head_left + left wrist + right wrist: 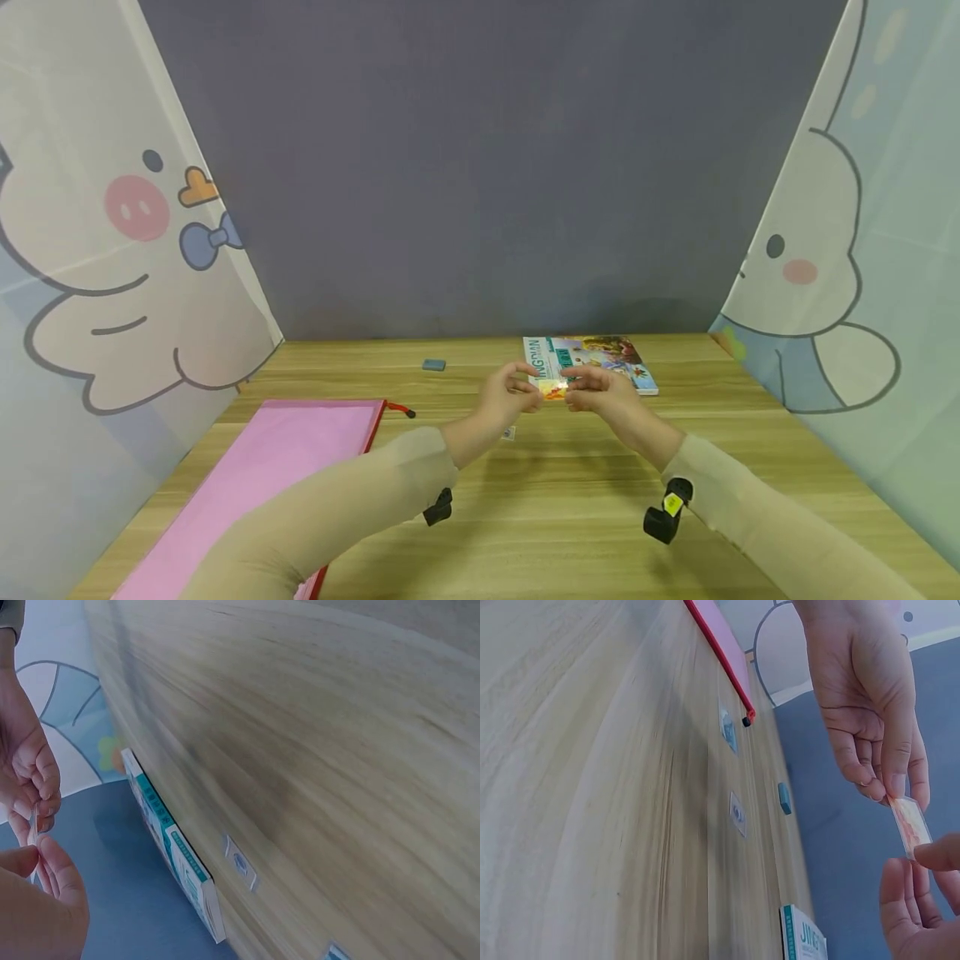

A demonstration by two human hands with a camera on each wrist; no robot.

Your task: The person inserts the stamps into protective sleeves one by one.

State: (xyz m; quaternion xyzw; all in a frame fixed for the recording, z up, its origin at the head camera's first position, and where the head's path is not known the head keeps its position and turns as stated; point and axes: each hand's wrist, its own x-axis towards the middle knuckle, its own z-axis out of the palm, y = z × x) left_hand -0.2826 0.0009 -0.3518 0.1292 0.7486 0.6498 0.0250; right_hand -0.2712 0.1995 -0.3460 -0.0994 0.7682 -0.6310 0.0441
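Observation:
Both hands are raised over the table, holding a small flat card (553,389) between them. My left hand (501,400) pinches one end between thumb and finger, as the right wrist view shows. My right hand (611,398) pinches the opposite end, its thumb lying on the card's face. The card (911,826) has a red and yellow picture and a pale, glossy edge. On the table below lies another small card (240,862) with a round dark mark, partly covered by the left forearm in the head view.
A picture book (615,360) lies at the back, behind the hands. Left of it sits a small blue block (433,365). A pink zip folder (322,429) with red edging covers the left side. One more small card (727,729) lies near the folder's zip pull.

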